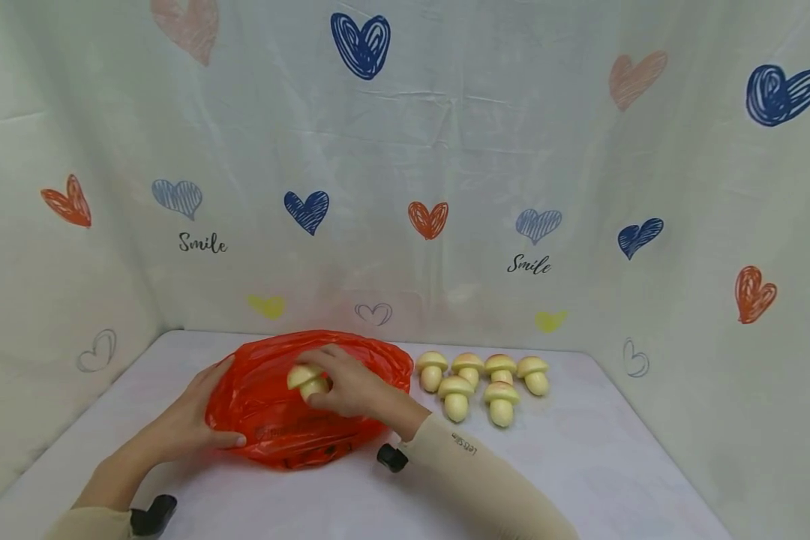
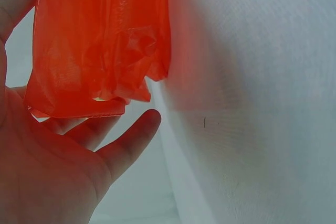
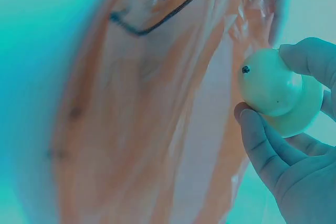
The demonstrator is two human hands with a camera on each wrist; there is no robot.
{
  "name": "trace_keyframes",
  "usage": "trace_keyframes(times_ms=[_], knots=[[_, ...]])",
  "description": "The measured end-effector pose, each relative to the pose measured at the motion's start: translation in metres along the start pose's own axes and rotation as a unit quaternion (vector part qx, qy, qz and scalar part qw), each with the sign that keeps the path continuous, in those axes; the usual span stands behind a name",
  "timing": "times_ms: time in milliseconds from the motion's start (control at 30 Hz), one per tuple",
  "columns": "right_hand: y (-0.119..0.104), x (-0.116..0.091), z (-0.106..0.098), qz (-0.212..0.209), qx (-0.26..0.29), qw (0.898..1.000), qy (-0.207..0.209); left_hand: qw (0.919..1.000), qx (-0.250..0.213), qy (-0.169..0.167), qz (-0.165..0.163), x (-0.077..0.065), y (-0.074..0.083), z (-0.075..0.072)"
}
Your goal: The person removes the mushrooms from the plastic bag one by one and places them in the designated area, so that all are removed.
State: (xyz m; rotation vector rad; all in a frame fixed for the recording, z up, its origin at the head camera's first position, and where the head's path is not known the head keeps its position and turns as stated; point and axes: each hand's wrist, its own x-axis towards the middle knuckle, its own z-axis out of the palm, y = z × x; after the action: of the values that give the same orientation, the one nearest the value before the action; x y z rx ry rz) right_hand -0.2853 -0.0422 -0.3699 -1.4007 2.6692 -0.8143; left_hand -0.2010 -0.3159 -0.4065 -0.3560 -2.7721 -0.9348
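A red plastic bag (image 1: 270, 390) lies wide-mouthed on the table in the head view. My left hand (image 1: 185, 416) rests along the bag's left side, fingers spread and thumb stretched toward its front edge. In the left wrist view, this hand (image 2: 52, 166) is beside the thin red film (image 2: 94, 40). Above the bag's opening, my right hand (image 1: 351, 382) pinches a pale yellow mushroom (image 1: 306, 377) with a rounded cap and thick stem. The right wrist view shows thumb and fingertips around the mushroom (image 3: 270, 85). Whether anything lies inside the bag I cannot tell.
Several matching mushrooms (image 1: 502, 403) stand in two rows on the white table (image 1: 526, 472), right of the bag. A white curtain (image 1: 472, 150) printed with hearts surrounds the table at the back and sides. Black wrist devices (image 1: 393, 457) sit at both cuffs.
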Motion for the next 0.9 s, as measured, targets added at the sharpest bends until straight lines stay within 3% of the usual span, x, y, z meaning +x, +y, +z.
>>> trace_keyframes(times_ms=[600, 900], knots=[[0.047, -0.085, -0.033, -0.027, -0.013, 0.995, 0.096, 1.0, 0.004, 0.002, 0.004, 0.001, -0.001, 0.0], [0.064, -0.123, -0.044, 0.001, 0.019, 0.992, 0.127, 1.0, 0.006, -0.005, 0.004, 0.001, 0.001, 0.0]])
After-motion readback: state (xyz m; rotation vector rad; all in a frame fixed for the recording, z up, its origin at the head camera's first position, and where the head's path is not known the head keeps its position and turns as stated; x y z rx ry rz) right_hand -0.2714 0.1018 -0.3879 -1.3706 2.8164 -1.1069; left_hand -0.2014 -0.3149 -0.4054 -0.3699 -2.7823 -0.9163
